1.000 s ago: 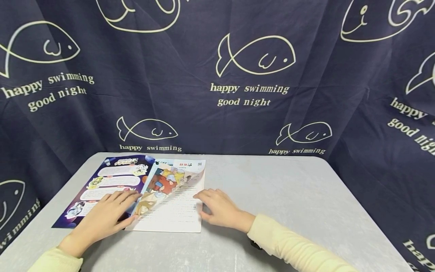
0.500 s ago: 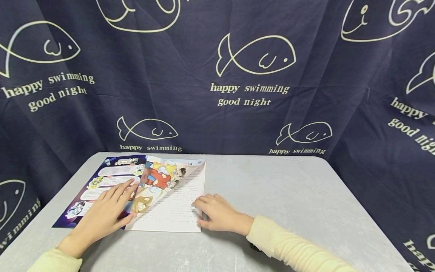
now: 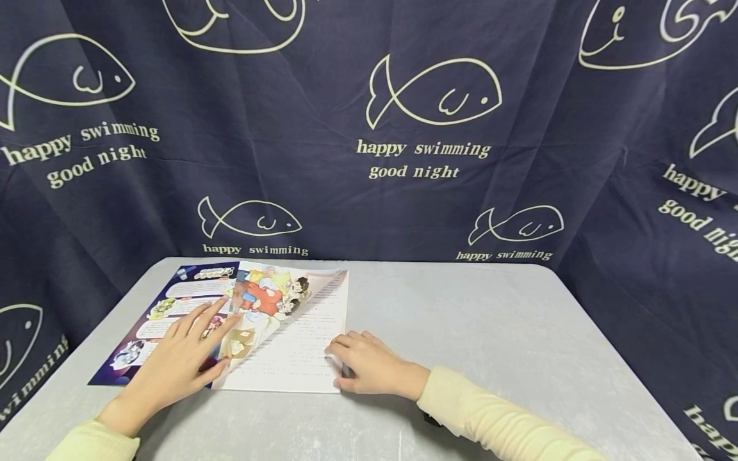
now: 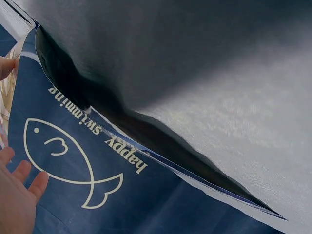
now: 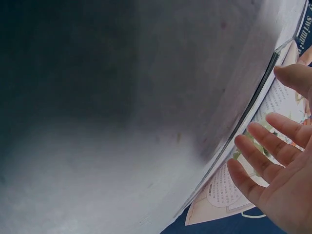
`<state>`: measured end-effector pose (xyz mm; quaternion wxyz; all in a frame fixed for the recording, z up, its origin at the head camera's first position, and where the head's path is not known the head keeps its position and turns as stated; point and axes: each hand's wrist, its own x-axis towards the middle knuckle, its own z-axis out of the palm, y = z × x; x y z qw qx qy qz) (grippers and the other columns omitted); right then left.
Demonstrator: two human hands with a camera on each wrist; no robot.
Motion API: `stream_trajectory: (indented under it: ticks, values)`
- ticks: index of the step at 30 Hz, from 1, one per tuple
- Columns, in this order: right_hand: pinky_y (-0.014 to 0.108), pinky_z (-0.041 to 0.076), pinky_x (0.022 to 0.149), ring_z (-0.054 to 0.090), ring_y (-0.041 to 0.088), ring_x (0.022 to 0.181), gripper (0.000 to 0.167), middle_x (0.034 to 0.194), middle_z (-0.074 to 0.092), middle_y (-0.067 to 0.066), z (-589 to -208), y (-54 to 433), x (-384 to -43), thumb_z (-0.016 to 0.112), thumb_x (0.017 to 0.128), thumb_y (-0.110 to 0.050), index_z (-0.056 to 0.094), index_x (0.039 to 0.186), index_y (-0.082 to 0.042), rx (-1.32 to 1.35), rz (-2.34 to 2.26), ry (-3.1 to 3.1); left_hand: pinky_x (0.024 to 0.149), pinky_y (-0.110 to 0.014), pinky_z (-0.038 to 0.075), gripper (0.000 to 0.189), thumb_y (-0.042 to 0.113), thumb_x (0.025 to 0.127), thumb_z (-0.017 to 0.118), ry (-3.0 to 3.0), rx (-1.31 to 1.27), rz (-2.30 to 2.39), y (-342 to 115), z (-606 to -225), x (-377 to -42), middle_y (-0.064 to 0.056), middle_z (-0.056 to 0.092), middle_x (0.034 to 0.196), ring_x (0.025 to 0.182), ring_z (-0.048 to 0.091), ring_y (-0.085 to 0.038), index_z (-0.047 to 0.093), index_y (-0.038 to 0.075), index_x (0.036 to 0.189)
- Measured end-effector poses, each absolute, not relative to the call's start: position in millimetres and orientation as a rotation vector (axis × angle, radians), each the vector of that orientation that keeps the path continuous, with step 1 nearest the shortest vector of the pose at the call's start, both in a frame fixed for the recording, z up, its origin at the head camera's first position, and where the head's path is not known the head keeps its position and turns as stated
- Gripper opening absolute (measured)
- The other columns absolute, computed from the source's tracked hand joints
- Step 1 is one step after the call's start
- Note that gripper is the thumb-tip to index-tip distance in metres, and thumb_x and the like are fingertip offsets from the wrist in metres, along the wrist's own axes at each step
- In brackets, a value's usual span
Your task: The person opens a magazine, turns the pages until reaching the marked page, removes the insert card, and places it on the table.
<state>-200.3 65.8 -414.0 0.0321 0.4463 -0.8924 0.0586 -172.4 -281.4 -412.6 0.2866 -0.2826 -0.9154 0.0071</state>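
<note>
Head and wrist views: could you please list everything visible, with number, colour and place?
Table: 1, grey, lower half of the head view
Fish-print cloth: count unclear, dark blue, behind and beside the table
Open booklet: 1, dark purple left, white right, on the table's left part
Curled page: 1, many-coloured picture, in the booklet
Left sleeve: 1, pale yellow, bottom left
Right sleeve: 1, pale yellow, lower right
Small item: 1, black, under the right sleeve, mostly hidden
Left hand: 1, bare, over the booklet's left side
Right hand: 1, bare, at the booklet's right edge
</note>
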Motion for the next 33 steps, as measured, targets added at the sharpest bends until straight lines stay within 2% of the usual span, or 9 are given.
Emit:
stream_trajectory:
  ticks: [8, 15, 26, 33]
  values:
    - [0.045, 0.042, 0.094, 0.051, 0.014, 0.110, 0.051, 0.119, 0.057, -0.005, -416.6, 66.0, -199.9, 0.063, 0.079, -0.048, 0.054, 0.120, -0.019, 1.411, 0.163, -2.730, 0.092, -0.055, 0.031, 0.066, 0.040, 0.071, 0.065, -2.500, -0.751, 0.033, -280.9, -414.8, -171.6, -0.010, 0.031, 0.146, 0.124, 0.033, -0.038, 0.049, 0.021, 0.132]
    - [0.030, 0.043, 0.087, 0.051, 0.011, 0.106, 0.050, 0.117, 0.057, -0.006, -415.2, 65.5, -199.5, 0.062, 0.079, -0.050, 0.056, 0.117, -0.018, 1.421, 0.125, -2.720, 0.089, -0.055, 0.032, 0.060, 0.036, 0.072, 0.059, -2.459, -0.789, 0.048, -281.3, -418.5, -174.1, -0.007, 0.041, 0.140, 0.123, 0.036, -0.035, 0.050, 0.026, 0.131]
    - [0.025, 0.040, 0.079, 0.052, 0.011, 0.102, 0.051, 0.114, 0.058, -0.006, -414.8, 65.9, -199.2, 0.061, 0.077, -0.056, 0.057, 0.112, -0.019, 1.440, 0.109, -2.676, 0.091, -0.053, 0.031, 0.052, 0.033, 0.075, 0.059, -2.467, -0.812, 0.023, -280.8, -418.7, -173.5, -0.006, 0.047, 0.135, 0.119, 0.041, -0.036, 0.053, 0.028, 0.127]
    - [0.025, 0.040, 0.080, 0.052, 0.011, 0.102, 0.057, 0.115, 0.058, -0.005, -415.2, 65.3, -198.9, 0.060, 0.075, -0.060, 0.057, 0.114, -0.018, 1.438, 0.075, -2.675, 0.093, -0.051, 0.030, 0.054, 0.034, 0.076, 0.061, -2.508, -0.798, 0.026, -280.9, -418.4, -171.8, -0.006, 0.046, 0.137, 0.119, 0.042, -0.036, 0.052, 0.026, 0.128]
